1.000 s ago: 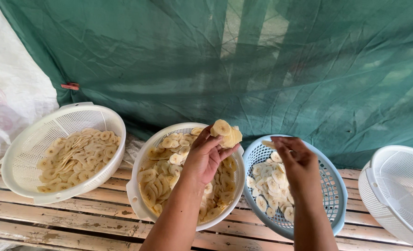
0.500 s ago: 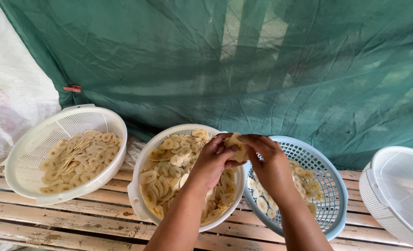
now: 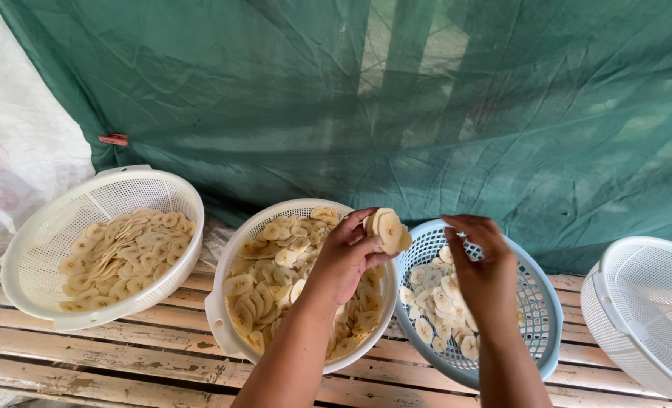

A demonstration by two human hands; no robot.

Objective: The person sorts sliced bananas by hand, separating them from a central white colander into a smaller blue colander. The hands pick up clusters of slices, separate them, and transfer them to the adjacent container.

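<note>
My left hand (image 3: 345,258) holds a small stack of pale banana slices (image 3: 387,229) above the rim between two baskets. Under it sits the middle white basket (image 3: 222,306), filled with yellowish banana slices (image 3: 271,279). My right hand (image 3: 483,276) hovers over the blue basket (image 3: 543,317) with fingers bent and apart, a little to the right of the stack; whether a slice is in it I cannot tell. Whiter banana slices (image 3: 435,302) lie in the blue basket.
A white basket (image 3: 45,227) with banana slices stands at the left, another white basket (image 3: 638,302) at the right edge. All rest on a wooden slatted bench (image 3: 124,363). Green netting (image 3: 396,98) hangs behind, a white sack (image 3: 11,143) at the left.
Half a second ago both hands met at the slice stack. Now my right hand has pulled away to the right over the blue basket; my left hand still holds the stack.
</note>
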